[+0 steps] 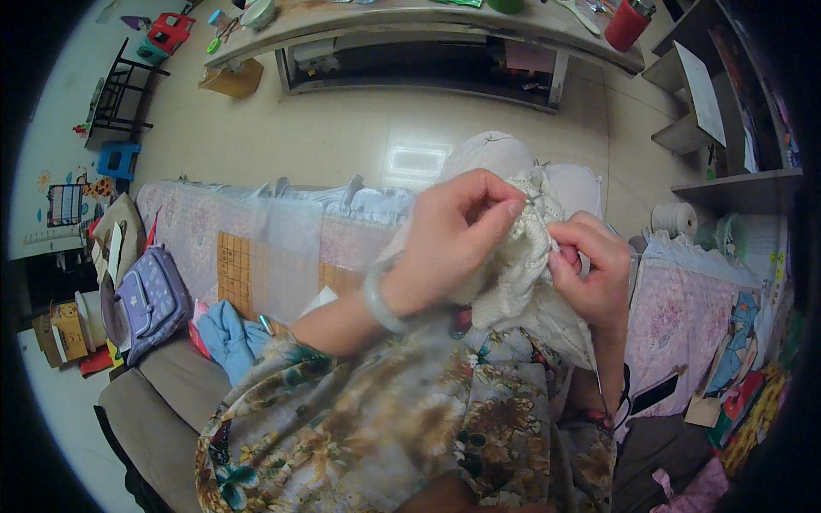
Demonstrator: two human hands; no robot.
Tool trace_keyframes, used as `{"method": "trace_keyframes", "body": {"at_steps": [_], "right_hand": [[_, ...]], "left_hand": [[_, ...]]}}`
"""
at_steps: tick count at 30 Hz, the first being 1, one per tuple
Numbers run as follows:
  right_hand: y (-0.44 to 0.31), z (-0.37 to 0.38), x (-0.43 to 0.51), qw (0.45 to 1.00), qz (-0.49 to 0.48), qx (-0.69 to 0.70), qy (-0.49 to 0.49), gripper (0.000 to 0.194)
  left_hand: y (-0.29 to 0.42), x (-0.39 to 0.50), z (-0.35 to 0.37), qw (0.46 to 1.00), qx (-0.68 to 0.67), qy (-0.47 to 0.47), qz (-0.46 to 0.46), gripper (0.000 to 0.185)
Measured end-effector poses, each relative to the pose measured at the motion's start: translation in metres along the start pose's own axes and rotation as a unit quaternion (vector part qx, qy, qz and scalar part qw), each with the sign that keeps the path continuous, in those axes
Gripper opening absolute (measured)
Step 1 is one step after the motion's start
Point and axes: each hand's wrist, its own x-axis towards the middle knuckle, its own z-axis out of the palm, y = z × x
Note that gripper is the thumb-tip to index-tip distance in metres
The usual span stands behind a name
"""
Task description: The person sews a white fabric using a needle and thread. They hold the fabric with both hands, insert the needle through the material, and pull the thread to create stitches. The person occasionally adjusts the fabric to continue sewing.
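Observation:
A cream knitted piece point(513, 282) lies bunched over my lap and hangs down toward my right forearm. My left hand point(462, 224), with a pale bangle point(381, 301) at its wrist, pinches the upper edge of the knitting between thumb and forefinger. Close beside it, my right hand point(593, 263) grips the knitting's right edge with thumb and fingers. A short dark piece, perhaps a needle tip, shows at the left fingertips; its full length is hidden. A thin strand or needle runs down by my right forearm. Floral fabric point(397, 410) covers my body.
Patterned covers spread over the sofa point(173, 199) on both sides. A purple bag point(151, 298) and blue cloth point(234, 336) lie left. At right are a cone of yarn point(673, 219), a dark phone point(654, 394) and shelves point(737, 183). A long table point(410, 16) with a red bottle point(630, 25) stands ahead.

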Motion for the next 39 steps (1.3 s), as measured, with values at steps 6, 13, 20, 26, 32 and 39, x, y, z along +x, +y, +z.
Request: {"method": "trace_keyframes", "body": {"at_steps": [6, 13, 20, 26, 32, 39], "right_hand": [[0.006, -0.004, 0.016, 1.000, -0.001, 0.023, -0.018, 0.024], [0.018, 0.001, 0.021, 0.995, -0.049, 0.085, -0.031, 0.059], [0.020, -0.016, 0.004, 0.997, -0.019, 0.028, -0.071, 0.040], [0.012, -0.007, -0.006, 0.996, 0.028, 0.042, -0.068, 0.043], [0.008, -0.003, 0.003, 0.996, -0.037, 0.048, -0.067, 0.036], [0.008, 0.000, 0.003, 0.999, -0.035, 0.029, -0.026, 0.027]], "left_hand": [[-0.008, -0.006, 0.008, 0.998, 0.022, 0.004, 0.055, 0.012], [-0.008, -0.004, 0.009, 0.997, 0.033, -0.056, 0.045, 0.013], [-0.006, 0.001, 0.002, 0.999, 0.037, -0.027, 0.011, 0.012], [-0.003, 0.007, -0.002, 0.995, 0.074, -0.030, 0.051, 0.017], [0.002, 0.014, -0.014, 0.981, -0.093, -0.163, -0.055, 0.021], [0.003, 0.020, -0.018, 0.973, -0.043, -0.228, -0.014, 0.026]]}}
